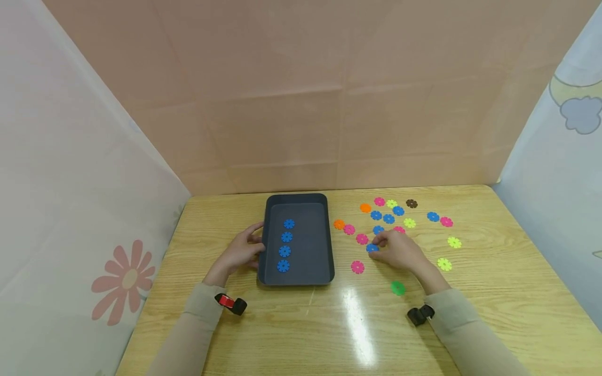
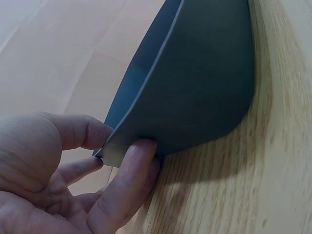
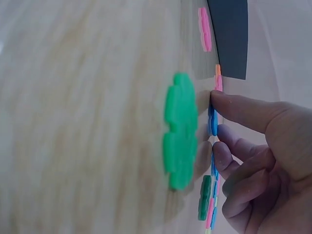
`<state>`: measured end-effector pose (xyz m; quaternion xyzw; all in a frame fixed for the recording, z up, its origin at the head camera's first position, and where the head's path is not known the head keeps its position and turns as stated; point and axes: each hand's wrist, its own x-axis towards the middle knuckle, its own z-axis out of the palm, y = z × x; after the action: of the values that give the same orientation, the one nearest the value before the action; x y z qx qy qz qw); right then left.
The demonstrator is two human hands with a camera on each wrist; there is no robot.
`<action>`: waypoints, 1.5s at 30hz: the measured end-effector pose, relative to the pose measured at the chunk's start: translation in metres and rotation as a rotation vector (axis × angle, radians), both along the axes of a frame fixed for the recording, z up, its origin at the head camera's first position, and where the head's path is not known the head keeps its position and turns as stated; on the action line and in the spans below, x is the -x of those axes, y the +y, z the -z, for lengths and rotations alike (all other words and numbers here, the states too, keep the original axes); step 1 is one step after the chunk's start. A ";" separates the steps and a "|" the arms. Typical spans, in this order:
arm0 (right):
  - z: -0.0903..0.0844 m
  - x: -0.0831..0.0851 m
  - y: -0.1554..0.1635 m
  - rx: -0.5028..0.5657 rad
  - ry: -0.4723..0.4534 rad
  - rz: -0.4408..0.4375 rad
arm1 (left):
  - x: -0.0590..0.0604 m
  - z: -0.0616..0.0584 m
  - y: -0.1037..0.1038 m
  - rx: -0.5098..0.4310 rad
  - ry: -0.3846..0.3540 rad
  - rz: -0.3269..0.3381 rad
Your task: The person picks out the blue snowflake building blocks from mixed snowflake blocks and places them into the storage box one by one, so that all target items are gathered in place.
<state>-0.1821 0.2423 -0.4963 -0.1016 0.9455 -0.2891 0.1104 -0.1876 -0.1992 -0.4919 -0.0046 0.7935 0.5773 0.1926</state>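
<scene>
Left hand (image 1: 241, 253) is holding the tray (image 1: 271, 237) rim while my right hand (image 1: 397, 249) is pinching a blue disc (image 1: 372, 248) off the desk (image 1: 494, 292), probably light, thin, stiff plastic, easiest grabbed by its edges.

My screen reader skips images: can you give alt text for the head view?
A right hand pinches a blue flower disc among scattered coloured discs, while the left hand holds a dark tray containing four blue discs.
</scene>
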 end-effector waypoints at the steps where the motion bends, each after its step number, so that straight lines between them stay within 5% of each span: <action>1: 0.000 0.000 0.000 0.003 -0.005 0.000 | 0.000 0.000 0.000 0.000 0.000 0.000; 16: -0.006 -0.003 0.004 0.016 -0.016 0.000 | -0.002 0.000 -0.001 0.001 -0.006 0.002; 28: -0.019 -0.001 0.002 0.097 0.064 -0.022 | -0.002 0.003 -0.002 0.009 0.001 -0.006; 36: -0.033 0.007 -0.012 0.162 0.147 -0.071 | -0.001 0.002 -0.001 0.001 0.002 -0.004; 45: -0.052 0.024 -0.050 0.268 0.136 -0.073 | 0.000 0.002 0.000 0.007 0.007 -0.003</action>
<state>-0.2064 0.1927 -0.4447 -0.1693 0.8993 -0.4010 0.0422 -0.1875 -0.1997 -0.4941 -0.0045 0.7961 0.5750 0.1887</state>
